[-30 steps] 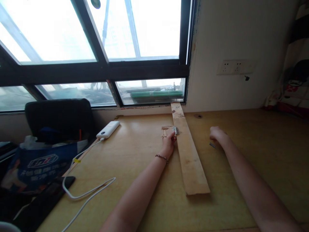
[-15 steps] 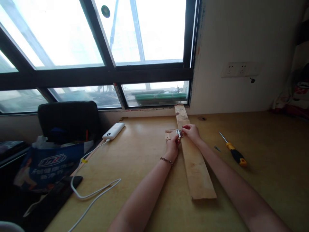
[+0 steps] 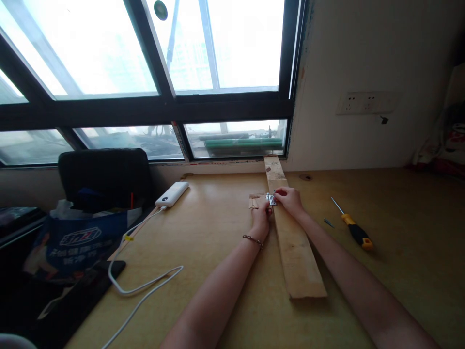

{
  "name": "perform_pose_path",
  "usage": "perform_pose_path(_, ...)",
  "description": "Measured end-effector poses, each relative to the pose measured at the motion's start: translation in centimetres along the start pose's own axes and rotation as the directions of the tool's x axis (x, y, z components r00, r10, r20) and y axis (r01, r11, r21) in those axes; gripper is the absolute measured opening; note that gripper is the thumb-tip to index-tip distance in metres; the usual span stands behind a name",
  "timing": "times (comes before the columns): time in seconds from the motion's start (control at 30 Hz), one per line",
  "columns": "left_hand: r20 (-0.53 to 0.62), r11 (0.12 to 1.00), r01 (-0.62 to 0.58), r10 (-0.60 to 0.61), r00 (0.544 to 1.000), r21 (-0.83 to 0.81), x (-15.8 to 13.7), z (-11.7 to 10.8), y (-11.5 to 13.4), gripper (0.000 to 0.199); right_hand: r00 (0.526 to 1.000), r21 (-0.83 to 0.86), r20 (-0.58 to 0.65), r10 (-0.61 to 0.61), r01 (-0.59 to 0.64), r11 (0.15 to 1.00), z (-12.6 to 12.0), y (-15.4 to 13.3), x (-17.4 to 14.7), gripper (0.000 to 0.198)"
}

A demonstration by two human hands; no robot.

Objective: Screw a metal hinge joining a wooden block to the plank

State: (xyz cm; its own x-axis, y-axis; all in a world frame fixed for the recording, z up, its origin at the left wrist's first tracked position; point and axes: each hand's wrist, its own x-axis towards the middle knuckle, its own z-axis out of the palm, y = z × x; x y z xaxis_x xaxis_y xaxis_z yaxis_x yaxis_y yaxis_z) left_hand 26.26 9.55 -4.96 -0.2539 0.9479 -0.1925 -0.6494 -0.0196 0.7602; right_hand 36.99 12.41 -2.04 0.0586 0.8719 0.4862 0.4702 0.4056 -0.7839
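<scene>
The fingertips of both hands meet at a small metal hinge (image 3: 270, 198), which sits at the left edge of a long wooden plank (image 3: 295, 245), towards its far end. The left hand (image 3: 262, 214) comes at the hinge from the near-left side, its fingers curled with the tips pressed on or just beside the metal. The right hand (image 3: 288, 199) lies on the plank to the right of the hinge, its fingers bent and pinched in at the hinge's right side; whether it holds a screw there is too small to tell. A small piece of wood (image 3: 254, 201) lies flat just left of the hinge, touching the left hand's fingertips.

The plank runs from the window sill at the far side towards the near edge of the wooden table (image 3: 225, 242), slightly slanted. To the right of the plank, well apart from the hands, lies a screwdriver (image 3: 351, 227) with a yellow and black handle, and a loose screw (image 3: 329, 223) rests between it and the right forearm. Far left on the table sits a white power bank (image 3: 172, 194), its white cable (image 3: 138, 286) trailing towards the near side.
</scene>
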Motion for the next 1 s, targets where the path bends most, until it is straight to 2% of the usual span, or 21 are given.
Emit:
perform_pose_path(0.2,-0.004,1.0,-0.001,0.001,1.0,-0.002,0.08,0.05,-0.02,0.02,0.999,0.041,-0.009,-0.037,0.037,0.998,0.09,-0.28,-0.09,0.011)
perform_pose_path(0.4,0.015,1.0,0.002,-0.001,1.0,-0.02,0.03,-0.04,-0.12,0.022,1.0,0.061,-0.013,-0.023,0.024,0.998,0.26,0.05,-0.08,0.011)
perform_pose_path(0.57,0.043,1.0,-0.015,0.015,0.999,-0.006,0.1,-0.22,-0.33,0.024,0.999,0.039,-0.008,-0.036,0.037,0.999,0.22,0.0,-0.07,0.01)
perform_pose_path(0.8,-0.007,0.999,-0.032,0.032,0.999,0.024,0.12,-0.15,-0.14,0.019,0.999,-0.007,0.031,-0.04,0.041,0.999,0.15,-0.25,0.02,0.013)
perform_pose_path(1.0,0.005,1.0,-0.011,0.011,1.0,0.01,0.15,-0.2,-0.2,0.022,0.998,-0.009,0.013,-0.065,0.065,0.998,0.17,0.08,-0.04,0.013)
